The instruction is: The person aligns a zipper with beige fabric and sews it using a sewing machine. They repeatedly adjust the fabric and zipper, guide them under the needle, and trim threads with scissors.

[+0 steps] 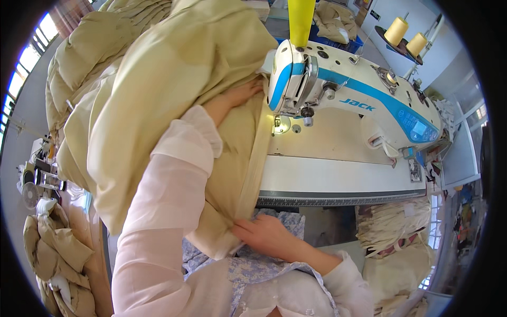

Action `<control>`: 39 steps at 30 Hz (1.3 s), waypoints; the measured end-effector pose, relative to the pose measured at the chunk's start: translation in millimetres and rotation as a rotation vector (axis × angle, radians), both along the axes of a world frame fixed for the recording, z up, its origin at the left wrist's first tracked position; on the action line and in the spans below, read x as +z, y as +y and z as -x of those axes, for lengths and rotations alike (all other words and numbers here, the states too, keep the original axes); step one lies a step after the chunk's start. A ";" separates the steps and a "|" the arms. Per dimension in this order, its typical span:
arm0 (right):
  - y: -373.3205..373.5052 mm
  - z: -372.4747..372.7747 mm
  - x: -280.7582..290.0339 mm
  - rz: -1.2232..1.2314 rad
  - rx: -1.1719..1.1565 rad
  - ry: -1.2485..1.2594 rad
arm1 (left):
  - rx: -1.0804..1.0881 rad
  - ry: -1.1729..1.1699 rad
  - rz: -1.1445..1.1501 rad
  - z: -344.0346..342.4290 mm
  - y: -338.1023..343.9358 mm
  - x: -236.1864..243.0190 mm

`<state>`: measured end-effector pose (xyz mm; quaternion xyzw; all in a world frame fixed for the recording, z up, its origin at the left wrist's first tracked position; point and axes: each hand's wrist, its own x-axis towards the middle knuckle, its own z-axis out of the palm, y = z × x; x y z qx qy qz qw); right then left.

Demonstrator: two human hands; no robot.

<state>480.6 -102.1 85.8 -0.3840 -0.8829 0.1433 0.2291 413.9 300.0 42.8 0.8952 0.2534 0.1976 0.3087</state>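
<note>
A large khaki padded garment [179, 58] is heaped over the left of the sewing table, its long edge strip [256, 158] running along the left side of a white and blue sewing machine [348, 95]. My left hand [245, 93] lies on the cloth behind the needle area, fingers stretched toward the strip, partly under a fold. At the table's front edge my right hand [266, 236] pinches the lower end of the strip between thumb and fingers. The lit needle plate [281, 124] sits just right of the cloth; the needle tip is too small to make out.
Yellow thread cones [396, 31] stand on a holder at the far right. A yellow upright piece [301, 21] rises behind the machine head. More khaki pieces [55, 253] lie at the lower left, and bundled cloth [393, 224] hangs at the right. A ruler strip [338, 199] edges the table.
</note>
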 end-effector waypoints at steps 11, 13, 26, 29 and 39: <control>-2.0 -3.3 -11.9 -0.090 -0.171 0.055 | 0.143 0.147 -0.469 66.4 -87.6 66.7; -5.2 -3.7 -8.6 -0.097 -0.158 0.041 | 0.062 0.217 -0.544 69.5 -132.5 63.9; 46.0 -17.4 12.4 -0.203 -0.457 -0.053 | 0.053 0.242 -0.577 100.2 -170.0 29.0; 36.5 -5.7 -8.7 -0.181 -0.484 -0.161 | 0.050 0.089 -0.450 107.0 -168.0 39.8; 50.8 -44.5 26.4 0.159 -0.527 0.786 | -0.062 0.069 -0.285 99.5 -205.9 36.6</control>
